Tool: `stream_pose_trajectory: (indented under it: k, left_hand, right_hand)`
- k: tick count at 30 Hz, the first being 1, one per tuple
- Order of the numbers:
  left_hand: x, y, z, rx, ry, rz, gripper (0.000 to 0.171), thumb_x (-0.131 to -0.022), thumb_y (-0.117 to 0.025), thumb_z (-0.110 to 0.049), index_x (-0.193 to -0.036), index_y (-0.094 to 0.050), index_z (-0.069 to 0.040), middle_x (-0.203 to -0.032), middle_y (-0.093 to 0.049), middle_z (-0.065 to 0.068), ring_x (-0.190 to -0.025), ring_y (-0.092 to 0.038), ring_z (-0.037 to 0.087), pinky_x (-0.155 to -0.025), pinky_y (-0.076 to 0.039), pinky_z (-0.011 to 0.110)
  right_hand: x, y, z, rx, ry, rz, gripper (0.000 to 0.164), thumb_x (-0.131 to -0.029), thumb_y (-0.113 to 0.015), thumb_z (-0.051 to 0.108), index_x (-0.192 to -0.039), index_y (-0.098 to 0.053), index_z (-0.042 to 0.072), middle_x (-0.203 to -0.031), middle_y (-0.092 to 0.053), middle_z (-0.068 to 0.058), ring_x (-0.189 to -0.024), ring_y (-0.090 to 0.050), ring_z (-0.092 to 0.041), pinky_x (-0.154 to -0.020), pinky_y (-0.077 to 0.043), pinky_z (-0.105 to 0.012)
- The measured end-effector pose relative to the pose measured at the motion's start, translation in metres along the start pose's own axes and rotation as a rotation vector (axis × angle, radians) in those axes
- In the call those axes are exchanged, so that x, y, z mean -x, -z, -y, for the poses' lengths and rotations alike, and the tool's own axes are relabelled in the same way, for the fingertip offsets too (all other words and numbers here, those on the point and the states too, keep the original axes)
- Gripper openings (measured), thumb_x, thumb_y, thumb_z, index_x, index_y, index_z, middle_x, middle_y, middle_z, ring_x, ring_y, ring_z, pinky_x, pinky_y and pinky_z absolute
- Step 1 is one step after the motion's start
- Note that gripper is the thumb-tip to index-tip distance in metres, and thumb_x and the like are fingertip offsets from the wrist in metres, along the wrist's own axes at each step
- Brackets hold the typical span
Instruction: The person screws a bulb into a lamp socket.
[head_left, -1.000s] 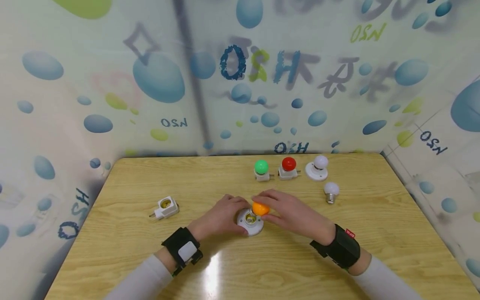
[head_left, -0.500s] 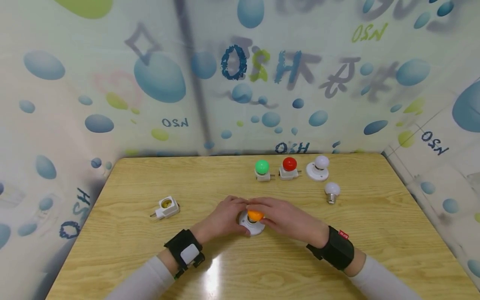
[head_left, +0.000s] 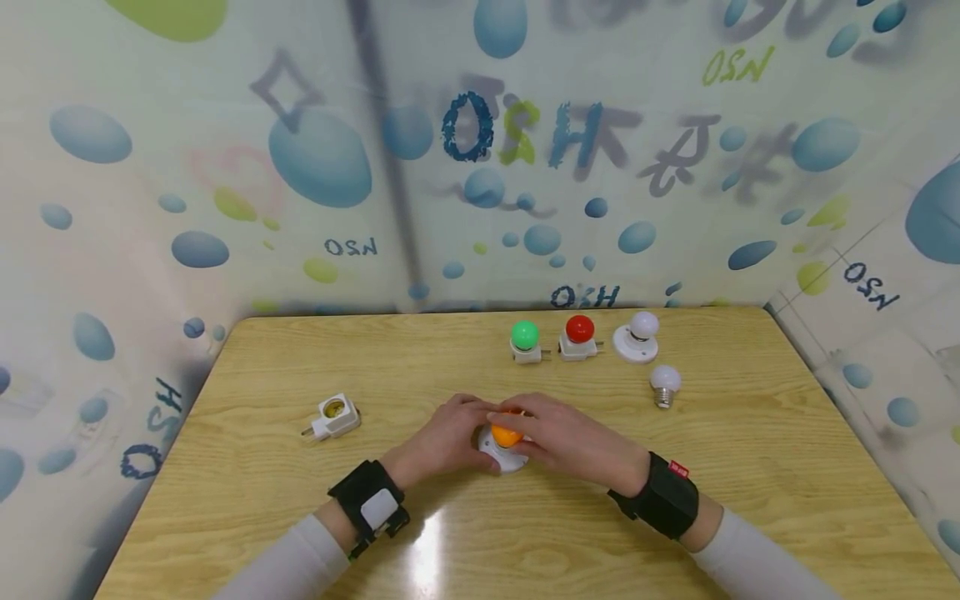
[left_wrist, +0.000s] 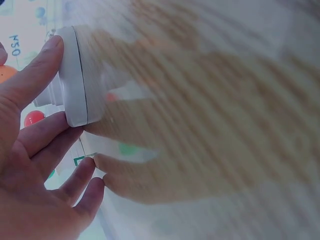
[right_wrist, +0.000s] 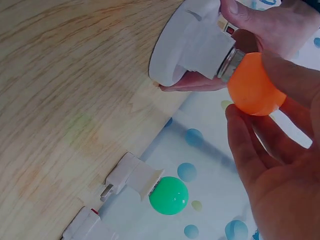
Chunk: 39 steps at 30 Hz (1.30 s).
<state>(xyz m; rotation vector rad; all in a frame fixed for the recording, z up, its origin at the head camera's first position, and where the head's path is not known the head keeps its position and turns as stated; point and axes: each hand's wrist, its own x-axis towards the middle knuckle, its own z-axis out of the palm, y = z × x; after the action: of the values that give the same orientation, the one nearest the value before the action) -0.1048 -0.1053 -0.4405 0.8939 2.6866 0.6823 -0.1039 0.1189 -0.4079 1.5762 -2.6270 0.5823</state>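
An orange light bulb (right_wrist: 255, 86) is pinched between the thumb and fingers of my right hand (head_left: 570, 435). Its metal screw end sits at the mouth of a round white lamp socket (right_wrist: 207, 52), with part of the metal thread still showing in the right wrist view. My left hand (head_left: 442, 442) grips the socket's round base (left_wrist: 74, 77) by its edge, thumb on one side and fingers on the other. The base rests flat on the wooden table. In the head view my right fingers cover part of the orange bulb.
Toward the back stand a green bulb (head_left: 525, 335) and a red bulb (head_left: 580, 329) in white plug sockets, and a white bulb (head_left: 643, 325) on a round base. A loose white bulb (head_left: 665, 379) lies right of them. An unfilled plug socket (head_left: 334, 417) lies at left.
My right hand has moved left and brought the orange bulb from beside the socket's opening to upright over it. My left hand has stayed on the base.
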Motion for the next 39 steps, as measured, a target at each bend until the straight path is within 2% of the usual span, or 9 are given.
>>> stream_pose_trajectory:
  k: [5,10,17,21,24,27,30,34,39]
  left_hand:
    - [-0.001,0.0,0.0,-0.014,-0.039,-0.027,0.067,-0.07,-0.081,-0.045,-0.127,-0.064,-0.012,-0.128,-0.061,0.001,-0.119,-0.047,0.027,-0.099,-0.037,0.046]
    - [-0.002,0.001,-0.001,-0.023,-0.053,-0.027,0.067,-0.071,-0.08,-0.046,-0.126,-0.064,-0.011,-0.127,-0.062,0.0,-0.118,-0.048,0.025,-0.101,-0.037,0.044]
    - [-0.004,0.001,0.0,-0.042,-0.067,-0.034,0.062,-0.072,-0.079,-0.046,-0.121,-0.067,-0.01,-0.126,-0.063,0.0,-0.116,-0.05,0.022,-0.101,-0.036,0.041]
    - [-0.005,0.001,-0.001,-0.056,-0.075,-0.038,0.062,-0.072,-0.079,-0.048,-0.12,-0.068,-0.01,-0.124,-0.064,0.001,-0.115,-0.052,0.021,-0.102,-0.035,0.04]
    - [-0.005,0.0,-0.001,-0.057,-0.065,-0.035,0.062,-0.071,-0.079,-0.048,-0.119,-0.068,-0.01,-0.126,-0.063,0.002,-0.116,-0.051,0.024,-0.101,-0.036,0.041]
    - [-0.004,0.001,0.0,-0.061,-0.066,-0.032,0.064,-0.071,-0.08,-0.048,-0.12,-0.068,-0.009,-0.126,-0.062,0.003,-0.117,-0.05,0.026,-0.1,-0.037,0.042]
    - [-0.003,0.002,0.001,-0.075,-0.074,-0.032,0.066,-0.07,-0.081,-0.047,-0.121,-0.067,-0.008,-0.124,-0.063,0.003,-0.116,-0.051,0.027,-0.1,-0.038,0.044]
    - [-0.003,0.002,0.002,-0.078,-0.077,-0.029,0.069,-0.069,-0.081,-0.046,-0.124,-0.065,-0.009,-0.123,-0.064,0.003,-0.114,-0.052,0.026,-0.101,-0.037,0.044]
    - [-0.004,0.001,0.003,-0.06,-0.084,-0.023,0.07,-0.069,-0.081,-0.047,-0.126,-0.064,-0.01,-0.127,-0.062,0.003,-0.113,-0.052,0.021,-0.102,-0.035,0.042]
  right_hand:
    - [-0.001,-0.001,-0.001,0.017,-0.027,-0.027,0.048,-0.086,-0.07,0.032,-0.13,-0.062,0.014,-0.115,-0.057,0.0,-0.101,-0.05,-0.011,-0.088,-0.047,-0.026]
    - [-0.002,-0.003,-0.003,0.083,-0.038,-0.062,0.05,-0.086,-0.064,0.047,-0.121,-0.062,0.012,-0.105,-0.054,0.004,-0.091,-0.047,-0.008,-0.08,-0.046,-0.02]
    - [-0.007,-0.009,-0.004,0.1,-0.099,-0.109,0.061,-0.075,-0.067,0.061,-0.111,-0.059,0.013,-0.095,-0.052,0.008,-0.084,-0.045,-0.006,-0.074,-0.045,-0.02]
    - [-0.008,-0.009,-0.004,0.106,-0.156,-0.066,0.074,-0.073,-0.062,0.071,-0.117,-0.058,0.011,-0.101,-0.056,0.004,-0.088,-0.049,-0.009,-0.079,-0.048,-0.024]
    - [-0.007,-0.007,-0.005,0.093,-0.191,-0.009,0.087,-0.073,-0.058,0.074,-0.13,-0.054,0.009,-0.117,-0.058,-0.001,-0.102,-0.052,-0.013,-0.09,-0.047,-0.031]
    - [-0.003,0.001,-0.007,0.05,-0.181,0.039,0.088,-0.076,-0.061,0.068,-0.141,-0.047,0.011,-0.137,-0.05,-0.003,-0.121,-0.047,-0.017,-0.101,-0.04,-0.037]
    - [0.002,0.01,-0.007,-0.014,-0.11,0.059,0.073,-0.086,-0.066,0.048,-0.147,-0.042,0.016,-0.149,-0.04,-0.002,-0.131,-0.04,-0.019,-0.104,-0.037,-0.041]
    - [0.004,0.014,-0.008,-0.068,0.018,0.057,0.059,-0.092,-0.064,0.018,-0.147,-0.042,0.014,-0.151,-0.038,-0.003,-0.132,-0.04,-0.02,-0.103,-0.038,-0.039]
    - [0.005,0.011,-0.009,-0.1,0.076,0.057,0.057,-0.091,-0.064,0.008,-0.145,-0.046,0.011,-0.149,-0.041,-0.004,-0.131,-0.042,-0.019,-0.103,-0.039,-0.037]
